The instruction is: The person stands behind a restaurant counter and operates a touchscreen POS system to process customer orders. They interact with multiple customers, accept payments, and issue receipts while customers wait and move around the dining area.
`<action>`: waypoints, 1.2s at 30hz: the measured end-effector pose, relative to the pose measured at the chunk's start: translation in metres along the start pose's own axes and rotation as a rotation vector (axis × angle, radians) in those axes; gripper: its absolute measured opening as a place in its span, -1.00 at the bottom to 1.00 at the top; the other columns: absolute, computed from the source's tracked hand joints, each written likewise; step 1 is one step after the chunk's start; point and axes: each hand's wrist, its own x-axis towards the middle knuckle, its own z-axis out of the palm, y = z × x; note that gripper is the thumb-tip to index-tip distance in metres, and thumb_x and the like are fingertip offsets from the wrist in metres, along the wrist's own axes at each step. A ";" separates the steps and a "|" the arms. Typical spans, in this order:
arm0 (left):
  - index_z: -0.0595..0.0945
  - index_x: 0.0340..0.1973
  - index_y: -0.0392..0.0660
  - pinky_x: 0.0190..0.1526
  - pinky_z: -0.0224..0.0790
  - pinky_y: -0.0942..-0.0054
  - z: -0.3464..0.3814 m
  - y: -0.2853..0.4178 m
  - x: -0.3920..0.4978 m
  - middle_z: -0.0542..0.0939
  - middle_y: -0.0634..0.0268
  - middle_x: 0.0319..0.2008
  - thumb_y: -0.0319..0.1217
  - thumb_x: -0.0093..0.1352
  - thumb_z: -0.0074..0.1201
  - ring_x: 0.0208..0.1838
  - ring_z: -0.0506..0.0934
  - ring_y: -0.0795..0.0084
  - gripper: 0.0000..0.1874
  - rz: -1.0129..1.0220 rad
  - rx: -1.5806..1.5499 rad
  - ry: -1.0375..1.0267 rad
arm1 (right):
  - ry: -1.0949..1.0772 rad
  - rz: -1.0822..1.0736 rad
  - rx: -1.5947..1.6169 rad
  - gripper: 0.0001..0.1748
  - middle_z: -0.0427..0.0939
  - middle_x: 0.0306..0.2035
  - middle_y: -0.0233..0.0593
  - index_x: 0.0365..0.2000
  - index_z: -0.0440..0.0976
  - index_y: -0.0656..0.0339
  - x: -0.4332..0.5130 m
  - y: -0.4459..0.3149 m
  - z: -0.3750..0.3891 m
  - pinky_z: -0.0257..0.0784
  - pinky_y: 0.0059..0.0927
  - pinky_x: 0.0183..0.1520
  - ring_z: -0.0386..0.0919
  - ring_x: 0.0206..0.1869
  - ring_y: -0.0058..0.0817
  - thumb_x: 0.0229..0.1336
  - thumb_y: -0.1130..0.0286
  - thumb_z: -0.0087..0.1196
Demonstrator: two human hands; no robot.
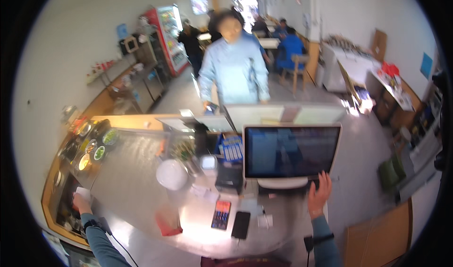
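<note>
At the far left, my left hand (pixel 80 202) is closed around a piece of white paper or cloth (pixel 84 192), over the dark recess at the counter's end. My right hand (pixel 319 196) is raised with fingers apart at the lower right corner of a touchscreen monitor (pixel 292 152); whether the fingertips touch it I cannot tell. Nothing shows in that hand. Between my hands, on the steel counter (pixel 131 182), lie a phone with a lit screen (pixel 221 215), a dark phone (pixel 241 225) and a small white slip (pixel 265 221) with a pen on it.
Bowls of chopped greens (pixel 110 136) and a yellow food bowl (pixel 84 162) stand at the left. A white round object (pixel 172 175), a black receipt printer (pixel 229 177) and a blurred red item (pixel 168 221) occupy the counter. Beyond it stands a person in light blue (pixel 235 68).
</note>
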 end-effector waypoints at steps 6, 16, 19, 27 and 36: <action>0.61 -0.07 -0.27 -0.16 0.54 0.15 -0.002 0.027 0.035 0.62 0.16 -0.12 -0.39 0.38 -0.11 -0.09 0.63 0.10 -0.69 -0.067 0.048 -0.282 | -0.026 -0.057 -0.007 -0.57 0.45 0.25 -0.05 0.10 0.46 0.33 -0.003 -0.011 -0.001 0.17 -0.04 0.38 0.30 0.33 -0.02 0.22 0.46 0.09; 0.61 0.00 -0.33 -0.12 0.51 0.08 -0.006 0.027 0.007 0.62 0.11 -0.07 -0.34 0.39 -0.07 -0.08 0.60 0.03 -0.62 0.140 0.288 -0.197 | -0.071 -0.078 0.030 -0.58 0.47 0.24 -0.08 0.09 0.47 0.33 -0.008 -0.028 0.004 0.18 -0.06 0.36 0.30 0.34 -0.08 0.22 0.46 0.11; 0.66 0.02 -0.29 -0.05 0.51 0.15 -0.010 0.009 0.008 0.65 0.14 -0.09 -0.33 0.40 0.09 -0.11 0.60 0.14 -0.64 -0.017 0.249 -0.150 | -0.076 -0.078 0.028 -0.59 0.47 0.24 -0.07 0.08 0.47 0.34 -0.010 -0.029 0.005 0.21 -0.08 0.36 0.32 0.32 -0.06 0.22 0.48 0.10; 0.66 -0.32 -0.15 -0.24 0.55 0.17 -0.027 -0.095 -0.027 0.63 0.28 -0.37 -0.34 0.31 0.23 -0.31 0.64 0.19 -0.85 -0.161 0.377 -0.249 | -0.090 -0.099 0.031 -0.59 0.47 0.23 -0.04 0.06 0.46 0.39 -0.015 -0.026 0.007 0.25 -0.08 0.32 0.34 0.29 -0.02 0.20 0.50 0.10; 0.68 -0.24 -0.25 -0.32 0.43 0.42 -0.081 -0.256 -0.277 0.62 0.27 -0.36 -0.39 0.38 0.14 -0.33 0.53 0.44 -0.82 -0.268 0.241 -0.408 | -0.131 -0.119 0.038 -0.62 0.47 0.22 -0.01 0.04 0.47 0.39 -0.032 -0.026 0.016 0.20 -0.01 0.34 0.32 0.30 0.03 0.24 0.44 0.09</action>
